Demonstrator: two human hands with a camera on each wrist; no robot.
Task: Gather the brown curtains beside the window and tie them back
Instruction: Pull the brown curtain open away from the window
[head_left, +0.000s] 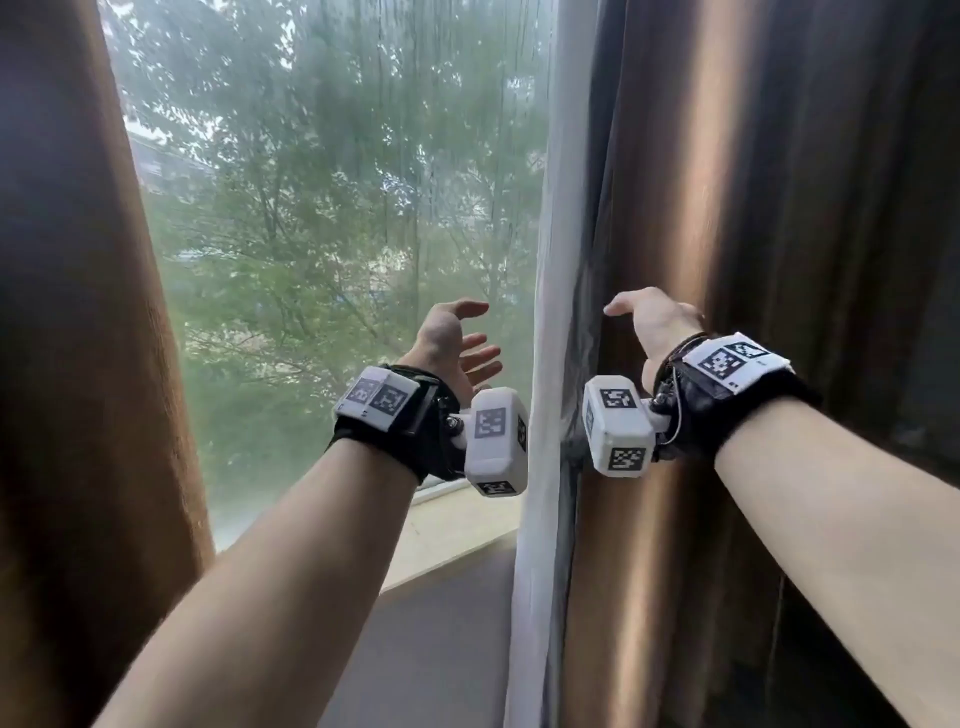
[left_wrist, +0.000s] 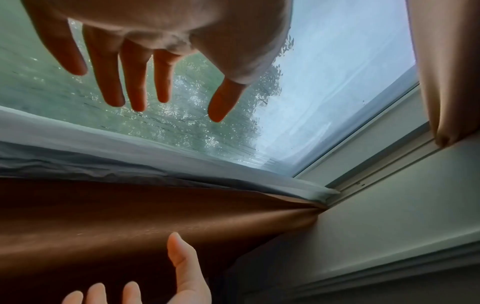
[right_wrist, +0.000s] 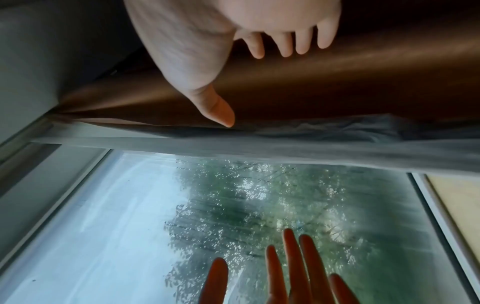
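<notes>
A right brown curtain (head_left: 727, 260) hangs in folds beside the window, with a white sheer curtain (head_left: 550, 364) along its window-side edge. A left brown curtain (head_left: 78, 364) hangs at the far left. My right hand (head_left: 649, 317) is at the right curtain's front fold, thumb pointing toward the sheer. In the right wrist view the right hand (right_wrist: 241, 86) has loosely bent fingers over the brown curtain (right_wrist: 337, 82) and grips no cloth. My left hand (head_left: 480, 332) hovers in front of the glass with spread fingers, just left of the sheer, holding nothing; the left hand (left_wrist: 189, 107) looks the same in the left wrist view.
The window glass (head_left: 337, 234) is wet and streaked, with trees outside. A pale windowsill (head_left: 457, 530) runs under it, above a grey wall (head_left: 441, 649). The white window frame (left_wrist: 363, 164) meets the curtain tops in the left wrist view.
</notes>
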